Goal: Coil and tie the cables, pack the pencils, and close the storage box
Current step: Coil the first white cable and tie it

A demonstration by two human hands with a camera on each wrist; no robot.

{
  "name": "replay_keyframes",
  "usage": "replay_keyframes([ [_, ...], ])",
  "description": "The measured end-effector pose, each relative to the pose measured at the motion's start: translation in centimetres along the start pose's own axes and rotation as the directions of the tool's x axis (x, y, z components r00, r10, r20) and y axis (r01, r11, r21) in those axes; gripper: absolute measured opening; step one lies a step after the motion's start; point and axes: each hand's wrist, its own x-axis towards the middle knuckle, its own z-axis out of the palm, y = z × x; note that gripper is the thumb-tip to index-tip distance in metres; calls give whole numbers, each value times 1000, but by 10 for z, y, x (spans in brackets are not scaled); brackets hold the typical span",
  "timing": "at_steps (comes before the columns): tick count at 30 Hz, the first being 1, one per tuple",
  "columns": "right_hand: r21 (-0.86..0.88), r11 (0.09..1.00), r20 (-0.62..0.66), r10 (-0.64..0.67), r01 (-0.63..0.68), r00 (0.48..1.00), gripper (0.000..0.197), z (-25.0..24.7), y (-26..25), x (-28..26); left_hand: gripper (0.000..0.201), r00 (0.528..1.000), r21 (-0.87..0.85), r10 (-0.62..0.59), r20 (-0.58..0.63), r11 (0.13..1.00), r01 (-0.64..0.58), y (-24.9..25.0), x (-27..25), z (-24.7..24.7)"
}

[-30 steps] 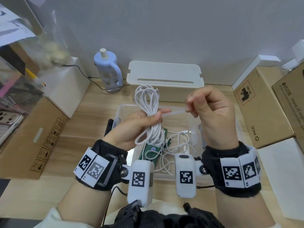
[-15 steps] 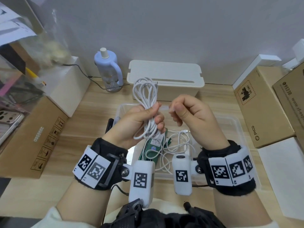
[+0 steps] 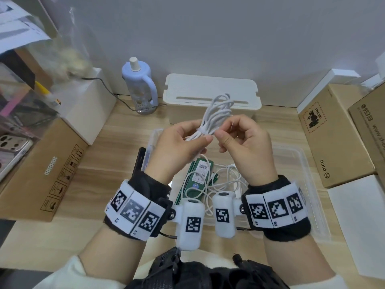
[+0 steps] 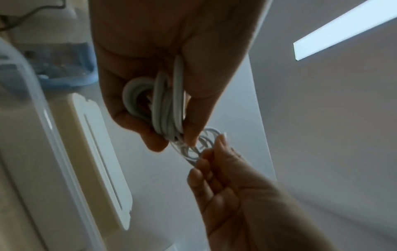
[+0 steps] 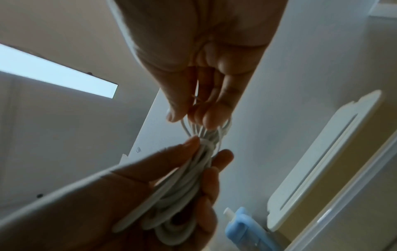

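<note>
A coiled white cable [image 3: 217, 112] is held above the clear storage box [image 3: 304, 163], its loops tilted up to the right. My left hand [image 3: 200, 140] grips the lower half of the bundle, thumb on top; the left wrist view shows the coil [image 4: 165, 108] in its fingers. My right hand [image 3: 220, 134] pinches the cable at the wrapped waist, and in the right wrist view its fingertips [image 5: 206, 118] close on the upper loops [image 5: 204, 132]. A green pencil box [image 3: 200, 176] and a loose white cable [image 3: 227, 180] lie inside the storage box.
A white lidded box [image 3: 212, 90] and a blue bottle [image 3: 138, 86] stand at the back by the wall. Cardboard boxes flank the desk at the left [image 3: 41, 163] and the right [image 3: 333, 132]. A dark phone [image 3: 140, 161] lies by the storage box's left edge.
My right hand came in from pulling the cable end out to the right and now pinches at the bundle's waist. The bundle has tilted from upright toward the right.
</note>
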Motion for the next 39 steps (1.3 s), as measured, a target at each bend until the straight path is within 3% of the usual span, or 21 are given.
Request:
replay_keyframes([
  [4,-29,999,37,-42,43,998,11,2,0,-2,26,991,55,34,-129,998,-27,-3,1,0],
  [8,-42,994,71,-94,97,993,20,5,-3,-3,30,986,65,13,-164,998,-3,-4,2,0],
  [11,-52,997,27,-53,54,998,11,7,-2,-3,40,981,85,19,-193,996,-3,-5,1,1],
  [13,-79,996,-49,-37,33,998,16,7,-1,-2,37,977,89,27,-213,996,-8,-5,1,1],
  [16,-170,984,-132,-81,58,988,18,6,1,0,32,976,111,40,-216,994,-16,-5,1,2],
  [22,-322,932,-173,-232,168,957,9,7,4,-2,30,975,90,49,-217,995,-30,-4,1,3],
  [31,-413,882,-206,-335,228,920,17,11,11,-1,26,973,107,64,-222,993,-41,-2,-1,6],
  [39,-445,852,-251,-416,277,874,18,11,13,-2,27,985,-34,-11,-170,999,5,3,-3,8],
])
